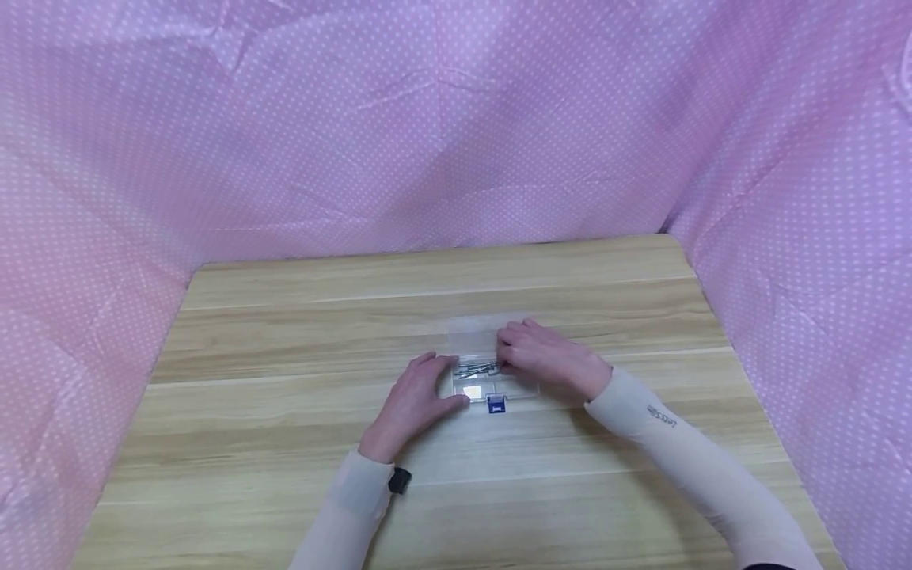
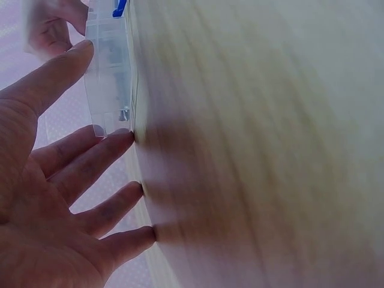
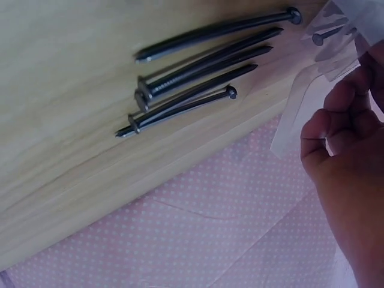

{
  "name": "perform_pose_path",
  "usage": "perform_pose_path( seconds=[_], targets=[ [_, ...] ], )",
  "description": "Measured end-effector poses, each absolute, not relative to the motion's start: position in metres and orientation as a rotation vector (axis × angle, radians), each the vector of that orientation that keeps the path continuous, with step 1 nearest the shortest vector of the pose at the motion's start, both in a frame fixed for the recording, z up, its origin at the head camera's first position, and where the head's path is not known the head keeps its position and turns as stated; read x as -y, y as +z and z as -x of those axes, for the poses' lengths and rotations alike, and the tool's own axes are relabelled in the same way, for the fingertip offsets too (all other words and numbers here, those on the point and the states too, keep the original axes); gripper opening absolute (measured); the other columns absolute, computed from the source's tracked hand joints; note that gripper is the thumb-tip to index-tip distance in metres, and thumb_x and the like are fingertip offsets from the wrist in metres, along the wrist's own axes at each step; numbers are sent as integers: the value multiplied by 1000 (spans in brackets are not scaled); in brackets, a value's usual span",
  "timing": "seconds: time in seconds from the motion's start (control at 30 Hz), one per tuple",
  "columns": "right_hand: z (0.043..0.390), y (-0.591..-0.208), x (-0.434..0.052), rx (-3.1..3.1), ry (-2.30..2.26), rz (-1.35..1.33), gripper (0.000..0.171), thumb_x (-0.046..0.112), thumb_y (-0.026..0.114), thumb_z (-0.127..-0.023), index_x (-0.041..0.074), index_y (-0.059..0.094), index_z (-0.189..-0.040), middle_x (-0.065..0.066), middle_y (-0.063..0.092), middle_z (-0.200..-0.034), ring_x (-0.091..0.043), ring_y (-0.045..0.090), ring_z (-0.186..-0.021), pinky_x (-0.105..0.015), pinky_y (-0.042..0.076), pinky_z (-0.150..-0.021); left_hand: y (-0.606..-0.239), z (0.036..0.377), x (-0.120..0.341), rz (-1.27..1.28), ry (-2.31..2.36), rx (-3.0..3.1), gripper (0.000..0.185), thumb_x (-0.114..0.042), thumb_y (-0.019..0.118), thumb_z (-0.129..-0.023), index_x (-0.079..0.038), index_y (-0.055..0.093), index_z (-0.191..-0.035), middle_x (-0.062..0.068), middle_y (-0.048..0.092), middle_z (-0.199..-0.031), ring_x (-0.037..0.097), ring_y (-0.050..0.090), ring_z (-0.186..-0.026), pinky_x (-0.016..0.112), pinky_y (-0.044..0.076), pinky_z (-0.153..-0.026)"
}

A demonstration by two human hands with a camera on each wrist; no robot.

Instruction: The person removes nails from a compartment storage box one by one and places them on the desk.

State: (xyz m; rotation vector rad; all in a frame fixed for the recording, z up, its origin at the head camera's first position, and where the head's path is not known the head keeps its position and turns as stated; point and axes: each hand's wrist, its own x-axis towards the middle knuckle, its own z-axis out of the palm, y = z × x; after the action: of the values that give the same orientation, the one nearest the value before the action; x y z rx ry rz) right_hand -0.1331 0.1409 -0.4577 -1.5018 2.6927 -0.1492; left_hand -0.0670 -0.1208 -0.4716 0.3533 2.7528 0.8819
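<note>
A small clear plastic box [image 1: 499, 389] with a blue latch [image 1: 496, 405] lies on the wooden table [image 1: 285, 356], its clear lid [image 1: 479, 328] folded back. Several dark nails [image 3: 198, 72] lie side by side in it. My left hand [image 1: 447, 381] stays flat at the box's left end, and in the left wrist view its thumb and forefinger touch the box [image 2: 108, 66]. My right hand [image 1: 503, 364] hovers over the box's right part with fingers curled [image 3: 336, 129]. It pinches one more nail [image 3: 327, 35], half hidden behind the clear plastic.
Pink dotted cloth [image 1: 456, 142] walls the table at the back and on both sides. A small black object [image 1: 400, 480] sits at my left wrist. Bare wood surrounds the box.
</note>
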Motion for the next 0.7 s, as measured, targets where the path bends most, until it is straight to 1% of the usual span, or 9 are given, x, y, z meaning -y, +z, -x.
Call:
perform_pose_path(
  seconds=[0.2,0.4,0.7],
  targets=[
    [131,-458,-144,-2720,-137,1489,5,15,68,-99,19,67,-102,6,53,-100,-12,50,-92,-32,50,-89,-472,67,120,-354,883,-2762,69,-40,85,-84,-9,62,-141,10,63,-143,35,41,-146,53,34,-121],
    [129,-457,-146,-2731,-168,1476,6,14,70,-99,17,66,-101,5,52,-98,-13,47,-89,-31,50,-85,-472,67,120,-344,887,-2752,70,-41,85,-84,-9,61,-142,10,62,-144,36,41,-146,53,34,-121],
    [130,-458,-147,-2749,-274,1435,6,21,72,-97,15,69,-97,5,53,-95,-14,46,-85,-31,44,-79,-472,67,121,-354,890,-2761,68,-39,85,-85,-10,62,-141,10,62,-143,35,41,-146,52,34,-120]
  ],
)
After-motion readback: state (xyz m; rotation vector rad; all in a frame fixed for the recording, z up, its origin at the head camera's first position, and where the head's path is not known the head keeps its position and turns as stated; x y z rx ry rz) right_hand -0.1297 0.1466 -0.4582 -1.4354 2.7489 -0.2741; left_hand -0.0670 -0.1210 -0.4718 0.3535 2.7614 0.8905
